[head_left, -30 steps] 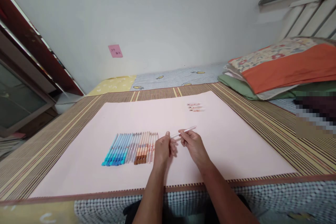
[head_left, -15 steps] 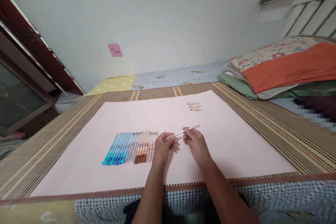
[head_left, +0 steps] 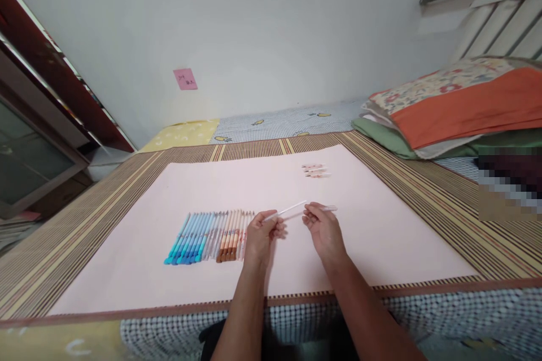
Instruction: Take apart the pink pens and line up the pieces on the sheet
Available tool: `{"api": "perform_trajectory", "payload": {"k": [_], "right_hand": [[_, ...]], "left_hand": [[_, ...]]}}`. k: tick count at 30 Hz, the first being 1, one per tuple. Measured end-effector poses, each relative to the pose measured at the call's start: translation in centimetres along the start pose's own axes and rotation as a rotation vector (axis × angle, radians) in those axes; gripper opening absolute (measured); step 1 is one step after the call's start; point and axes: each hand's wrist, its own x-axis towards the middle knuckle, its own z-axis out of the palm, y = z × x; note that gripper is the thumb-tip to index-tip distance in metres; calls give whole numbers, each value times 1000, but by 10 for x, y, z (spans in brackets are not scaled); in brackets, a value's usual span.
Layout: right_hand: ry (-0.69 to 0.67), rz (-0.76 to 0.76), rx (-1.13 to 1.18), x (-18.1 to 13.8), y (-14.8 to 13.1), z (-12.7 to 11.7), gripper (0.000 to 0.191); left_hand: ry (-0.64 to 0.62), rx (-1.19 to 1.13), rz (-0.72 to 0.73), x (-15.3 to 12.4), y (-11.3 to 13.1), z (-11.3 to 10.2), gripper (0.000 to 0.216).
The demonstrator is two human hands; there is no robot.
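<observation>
My left hand (head_left: pixel 262 235) pinches a thin white pen refill (head_left: pixel 293 207), its free end pointing up to the right. Whether a pen's front section is also between those fingers is hidden. A clear pen barrel (head_left: pixel 330 208) is gripped in my right hand (head_left: pixel 322 227), sticking out past the fingers to the right. The two pieces are apart. Left of my left hand lies a row of pens (head_left: pixel 212 237): blue ones, clear ones and some peach ones with brown ends. Farther back, several short pen front sections (head_left: pixel 315 171) with pointed tips lie side by side.
A pale pink sheet (head_left: pixel 139 287) lies under everything on a striped mat (head_left: pixel 105 186) over a bed. Folded bedding (head_left: pixel 461 107) in orange and green is piled at the right. A pink note (head_left: pixel 185 79) is stuck on the wall behind.
The refill and the barrel were in line half a second ago. My right hand has moved right with the barrel, baring the refill held in my left hand.
</observation>
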Motion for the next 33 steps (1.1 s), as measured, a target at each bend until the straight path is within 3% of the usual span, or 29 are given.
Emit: {"api": "perform_trajectory", "payload": {"k": [5, 11, 19, 28, 33], "right_hand": [[-117, 120, -20, -7, 0, 8, 26], [-217, 67, -94, -11, 2, 10, 35], [-140, 19, -149, -8, 4, 5, 37], [9, -85, -26, 5, -4, -5, 34], [-44, -62, -6, 4, -5, -4, 34]], "left_hand": [[-5, -16, -15, 1, -1, 0, 43], [-37, 88, -30, 0, -2, 1, 42], [-30, 105, 9, -1, -3, 2, 43], [21, 36, 30, 0, 0, 1, 46], [12, 20, 14, 2, -3, 0, 45]]}}
